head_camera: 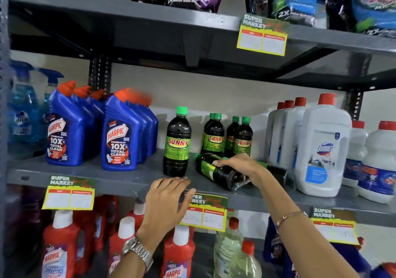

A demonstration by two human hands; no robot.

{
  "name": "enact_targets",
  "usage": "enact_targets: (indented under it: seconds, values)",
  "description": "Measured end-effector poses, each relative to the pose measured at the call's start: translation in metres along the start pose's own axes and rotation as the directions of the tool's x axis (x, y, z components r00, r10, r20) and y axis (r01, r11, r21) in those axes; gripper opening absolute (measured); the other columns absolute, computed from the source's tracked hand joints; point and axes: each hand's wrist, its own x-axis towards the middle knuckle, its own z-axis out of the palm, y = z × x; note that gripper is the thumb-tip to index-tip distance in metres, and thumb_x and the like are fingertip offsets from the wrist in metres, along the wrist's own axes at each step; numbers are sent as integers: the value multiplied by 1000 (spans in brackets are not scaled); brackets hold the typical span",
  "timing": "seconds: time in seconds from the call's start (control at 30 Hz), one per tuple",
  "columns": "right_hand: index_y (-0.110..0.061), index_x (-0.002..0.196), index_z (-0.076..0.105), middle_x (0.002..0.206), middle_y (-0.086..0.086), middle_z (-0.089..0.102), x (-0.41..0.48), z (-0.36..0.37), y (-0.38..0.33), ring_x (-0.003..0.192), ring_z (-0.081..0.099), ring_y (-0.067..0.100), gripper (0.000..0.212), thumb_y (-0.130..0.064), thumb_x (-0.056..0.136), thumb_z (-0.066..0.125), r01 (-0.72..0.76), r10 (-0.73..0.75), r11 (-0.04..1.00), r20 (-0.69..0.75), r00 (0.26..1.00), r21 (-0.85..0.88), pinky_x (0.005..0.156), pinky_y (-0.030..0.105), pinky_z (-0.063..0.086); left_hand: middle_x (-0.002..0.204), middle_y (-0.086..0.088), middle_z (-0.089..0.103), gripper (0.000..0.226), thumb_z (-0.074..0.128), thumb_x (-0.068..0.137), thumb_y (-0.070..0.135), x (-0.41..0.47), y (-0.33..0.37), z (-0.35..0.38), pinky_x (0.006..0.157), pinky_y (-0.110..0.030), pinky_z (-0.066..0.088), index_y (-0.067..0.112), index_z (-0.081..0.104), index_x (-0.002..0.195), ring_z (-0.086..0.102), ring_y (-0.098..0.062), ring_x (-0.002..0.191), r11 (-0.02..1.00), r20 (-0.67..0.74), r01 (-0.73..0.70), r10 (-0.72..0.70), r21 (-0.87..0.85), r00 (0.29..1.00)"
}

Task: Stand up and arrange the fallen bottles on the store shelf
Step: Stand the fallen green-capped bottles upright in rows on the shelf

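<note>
Grey metal store shelf [90, 174], fallen bottle [216, 168] under right hand [237, 164]

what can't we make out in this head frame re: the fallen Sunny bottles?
- Second fallen bottle: head view, mostly hidden behind the right hand and the first fallen bottle; cap unseen.
- Left hand: fingers blurred at the shelf edge; contact unclear.
- Price tags: print too small and blurred.
</note>
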Motion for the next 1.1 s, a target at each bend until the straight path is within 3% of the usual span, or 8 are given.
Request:
enact_targets:
  seconds: [0.1, 0.23, 0.37, 0.53, 0.77, 0.9, 1.03, 1.1]
  values:
    - [-11, 89, 65, 94, 7, 68, 2, 5, 13, 82, 62, 21, 42, -41, 63, 79, 33, -19, 970, -59, 998, 242, 73, 34, 50, 95, 8, 73, 37, 44, 90, 43, 1, 2, -2, 82, -25, 38, 19, 72, 94, 67, -10, 88, 1000, 5, 7, -7, -3, 1000]
    - [-10, 114, 58, 95, 1, 69, 5, 14, 21, 79, 66, 13, 54, -30, 68, 79, 163, -111, 840, -130, 985, 518, 56, 22, 49, 96, 8, 73, 38, 42, 91, 42, 0, 3, -2, 82, -25, 38, 19, 72, 94, 66, -9, 89, 1000, -3, 6, -6, 0, 1000]
    - [-16, 111, 53, 101, 2, 69, 7, 28, 19, 87, 63, 9, 52, -16, 67, 80, 313, -236, 820, -215, 948, 479, 65, 15, 43, 95, 8, 73, 37, 43, 91, 41, 1, 3, -1, 82, -25, 38, 19, 72, 94, 66, -9, 88, 1000, -4, 9, -9, -1, 1000]
    - [-12, 120, 47, 122, 17, 55, 13, 35, 21, 113, 53, 29, 69, -21, 62, 83, 363, -290, 894, -279, 916, 262, 100, 45, 43, 96, 7, 73, 36, 44, 89, 41, 1, 3, -1, 83, -25, 39, 19, 73, 95, 66, -9, 89, 1000, 7, 11, -11, -3, 1000]
    - [-14, 132, 37, 127, 7, 51, 13, 35, 25, 119, 47, 21, 90, -44, 59, 81, 360, -315, 924, -276, 908, 130, 100, 42, 43, 97, 8, 73, 38, 43, 90, 43, 0, 3, 0, 82, -28, 44, 20, 73, 95, 66, -9, 90, 999, 19, 33, -32, -6, 999]
    - [-30, 116, 39, 101, -16, 56, 14, 28, 20, 89, 51, -6, 51, -32, 75, 70, 345, -312, 846, -147, 939, 406, 72, 13, 37, 97, 8, 73, 37, 44, 89, 42, 0, 4, -2, 82, -27, 43, 19, 72, 95, 66, -8, 90, 999, 22, 40, -40, -17, 999]
    - [-26, 109, 48, 110, -2, 60, 24, 27, 30, 110, 52, 15, 48, -28, 64, 63, 282, -303, 828, -36, 952, 484, 94, 30, 38, 97, 8, 73, 37, 44, 89, 42, 0, 4, -3, 84, -26, 40, 19, 73, 94, 66, -9, 90, 1000, 34, 29, -28, -8, 999]
    - [-25, 112, 49, 106, -3, 63, 26, 27, 34, 106, 55, 12, 49, -26, 69, 72, 295, -302, 831, -63, 951, 473, 84, 25, 42, 97, 8, 73, 37, 44, 89, 42, 0, 4, -2, 85, -26, 40, 20, 73, 94, 66, -9, 90, 999, 34, 29, -28, -17, 999]
